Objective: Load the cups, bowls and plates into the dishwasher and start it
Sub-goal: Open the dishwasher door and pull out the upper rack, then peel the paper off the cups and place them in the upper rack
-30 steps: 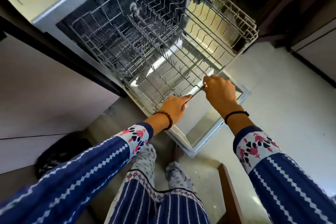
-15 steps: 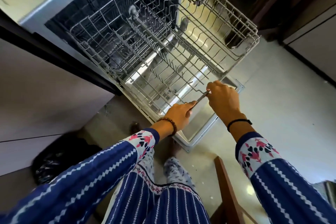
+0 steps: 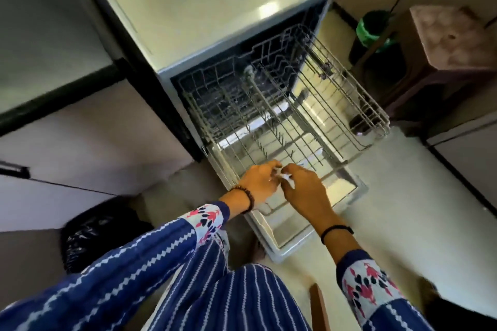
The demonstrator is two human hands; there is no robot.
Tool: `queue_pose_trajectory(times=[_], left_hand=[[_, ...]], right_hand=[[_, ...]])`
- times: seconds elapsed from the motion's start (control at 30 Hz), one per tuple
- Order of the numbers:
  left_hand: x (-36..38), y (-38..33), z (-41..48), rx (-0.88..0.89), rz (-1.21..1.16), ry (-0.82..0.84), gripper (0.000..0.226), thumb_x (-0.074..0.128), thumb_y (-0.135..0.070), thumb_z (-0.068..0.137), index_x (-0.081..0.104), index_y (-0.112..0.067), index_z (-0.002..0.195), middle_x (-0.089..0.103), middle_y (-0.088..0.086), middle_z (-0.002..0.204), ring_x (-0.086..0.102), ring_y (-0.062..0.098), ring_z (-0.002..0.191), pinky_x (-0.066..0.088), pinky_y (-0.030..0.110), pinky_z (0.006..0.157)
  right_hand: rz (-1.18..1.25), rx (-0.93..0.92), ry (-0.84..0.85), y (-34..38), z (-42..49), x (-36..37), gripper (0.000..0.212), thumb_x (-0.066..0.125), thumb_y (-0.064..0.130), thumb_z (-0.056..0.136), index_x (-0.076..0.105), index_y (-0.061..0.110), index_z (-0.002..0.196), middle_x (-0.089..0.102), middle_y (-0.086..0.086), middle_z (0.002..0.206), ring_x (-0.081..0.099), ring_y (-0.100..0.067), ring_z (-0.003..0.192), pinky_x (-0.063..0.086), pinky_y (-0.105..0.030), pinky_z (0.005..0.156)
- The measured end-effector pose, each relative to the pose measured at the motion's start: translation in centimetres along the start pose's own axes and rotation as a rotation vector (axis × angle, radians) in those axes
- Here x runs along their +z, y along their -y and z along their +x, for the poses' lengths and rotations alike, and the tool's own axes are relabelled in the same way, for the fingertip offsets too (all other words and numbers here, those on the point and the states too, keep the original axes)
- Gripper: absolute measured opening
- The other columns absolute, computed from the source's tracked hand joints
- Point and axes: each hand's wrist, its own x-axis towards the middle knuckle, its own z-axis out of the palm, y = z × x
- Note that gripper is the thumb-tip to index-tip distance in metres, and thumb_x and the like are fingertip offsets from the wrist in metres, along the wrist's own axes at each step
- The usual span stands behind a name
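Closest in, two blue patterned sleeves reach forward. The left hand [image 3: 259, 183] and right hand [image 3: 302, 187] meet fingertip to fingertip at the front rim of the wire rack [image 3: 376, 113], all fingers curled. A small pale bit [image 3: 283, 175] shows between them, but blur hides whether they pinch it or the wire. The rack is drawn out over the lowered door [image 3: 347, 193] of the open dishwasher [image 3: 228, 8]. A black bag [image 3: 91, 234] lies on the left, and a brown stool [image 3: 443, 43] stands far right.
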Motion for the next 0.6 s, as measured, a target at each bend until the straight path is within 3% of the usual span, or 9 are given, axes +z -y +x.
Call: queue_pose_trajectory(times=[0.07, 0.2, 0.33, 0.43, 0.6], left_hand=[[-2.5, 0.7, -1.1, -0.004, -0.025, -0.076, 0.033, 0.048, -0.016, 0.096, 0.055, -0.019, 0.128, 0.065, 0.005, 0.118, 0.061, 0.024, 0.107, 0.049, 0.033, 0.092], [-8.3, 2.4, -4.1, 0.044, -0.09, -0.273, 0.03, 0.053, -0.011, 0.094, 0.058, -0.014, 0.124, 0.069, 0.009, 0.109, 0.065, 0.027, 0.097, 0.052, 0.038, 0.087], [-14.0, 5.3, -7.9, 0.015, -0.152, -0.516, 0.031, 0.057, -0.011, 0.094, 0.058, -0.011, 0.125, 0.069, 0.009, 0.108, 0.065, 0.027, 0.096, 0.053, 0.037, 0.083], [-18.6, 7.8, -10.9, -0.041, -0.23, -0.673, 0.027, 0.058, -0.013, 0.094, 0.06, -0.01, 0.122, 0.069, 0.009, 0.105, 0.065, 0.021, 0.09, 0.053, 0.031, 0.081], [-26.5, 12.3, -15.5, -0.111, -0.287, -0.887, 0.027, 0.059, -0.013, 0.093, 0.062, -0.011, 0.119, 0.069, 0.005, 0.107, 0.065, 0.019, 0.096, 0.053, 0.035, 0.087]], right_hand=[[0.073, -0.052, 0.007, 2.6, 0.5, 0.0, 0.021, 0.06, 0.017, 0.096, 0.066, 0.012, 0.116, 0.07, -0.007, 0.108, 0.065, -0.025, 0.098, 0.054, -0.038, 0.082], [0.121, -0.205, 0.027, 8.6, 2.4, -0.4, 0.014, 0.056, 0.028, 0.1, 0.065, 0.019, 0.105, 0.067, 0.002, 0.093, 0.061, -0.014, 0.08, 0.049, -0.027, 0.067], [0.108, -0.374, 0.093, 15.9, 4.8, -0.3, 0.014, 0.056, 0.031, 0.1, 0.065, 0.02, 0.102, 0.067, 0.004, 0.091, 0.062, -0.014, 0.081, 0.052, -0.03, 0.069], [0.081, -0.516, 0.105, 22.3, 6.3, 0.1, 0.017, 0.063, 0.024, 0.096, 0.068, 0.015, 0.11, 0.072, -0.003, 0.101, 0.066, -0.017, 0.089, 0.056, -0.033, 0.08], [0.127, -0.695, 0.129, 32.7, 8.6, 1.7, 0.019, 0.066, 0.02, 0.094, 0.07, 0.014, 0.111, 0.073, -0.002, 0.102, 0.068, -0.013, 0.088, 0.055, -0.022, 0.08]])
